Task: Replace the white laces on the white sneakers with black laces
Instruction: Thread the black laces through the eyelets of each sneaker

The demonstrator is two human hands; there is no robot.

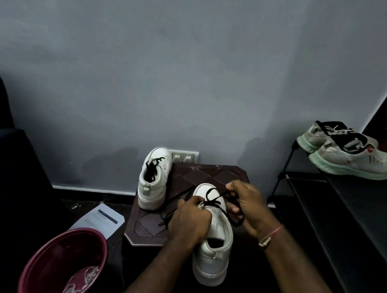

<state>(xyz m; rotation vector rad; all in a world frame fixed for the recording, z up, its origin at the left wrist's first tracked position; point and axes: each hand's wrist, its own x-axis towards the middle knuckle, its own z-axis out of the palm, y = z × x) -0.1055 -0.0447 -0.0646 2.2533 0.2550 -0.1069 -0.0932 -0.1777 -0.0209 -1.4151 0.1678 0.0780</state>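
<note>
A white sneaker (215, 251) lies heel toward me on a dark brown stool (211, 174), partly threaded with a black lace (215, 202). My left hand (189, 220) grips the sneaker's upper left side and pinches the lace by the eyelets. Over the toe end, my right hand (247, 205) pinches the other part of the lace. One loose lace end (164, 219) trails off to the left across the stool. A second white sneaker (154, 180) with a black lace stands at the stool's far left corner.
A maroon bucket (39, 266) at the lower left holds white laces (83, 280). A paper sheet (98, 220) lies beside it. A black shoe rack (348, 210) at the right carries a pair of grey-white running shoes (351, 155). A dark seat (2, 162) fills the left.
</note>
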